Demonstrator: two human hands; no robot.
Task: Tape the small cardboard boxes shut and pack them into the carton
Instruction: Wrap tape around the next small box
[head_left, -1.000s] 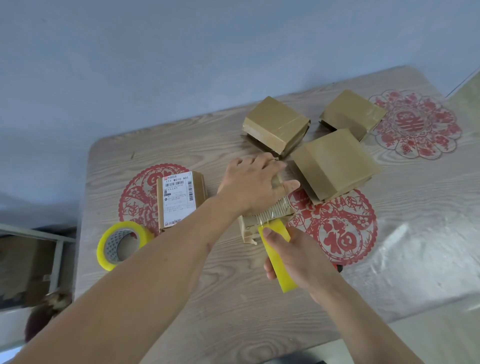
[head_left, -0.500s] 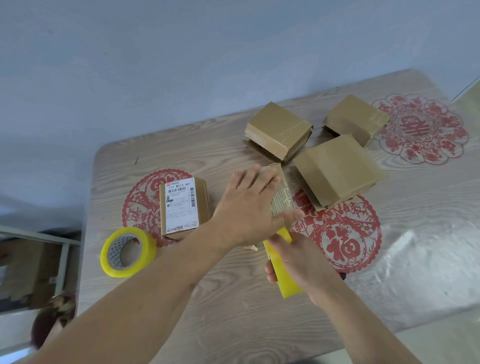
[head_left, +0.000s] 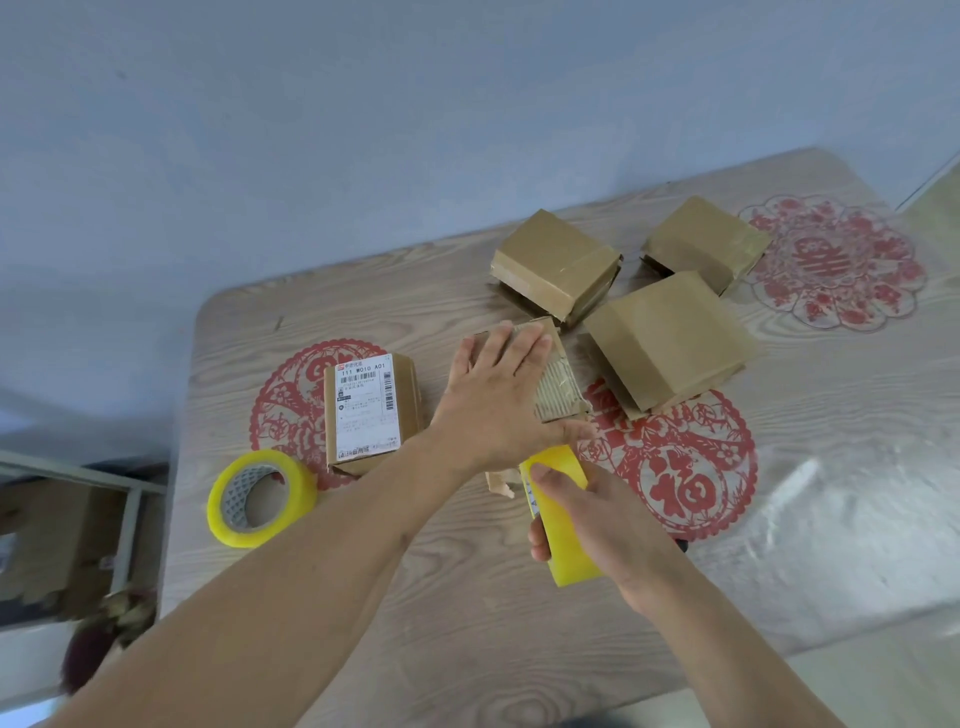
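- While our left hand presses flat on the box mid-table, it likely feels light, crushable.
- Our right hand grips the tape at the box's near edge.

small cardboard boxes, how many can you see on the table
5. One brown box under the left hand, one bearing a white shipping label left of it, three plain brown ones behind: far middle, far right, near right. None seem hidden.

Left hand flat, fingers straight, right hand curled
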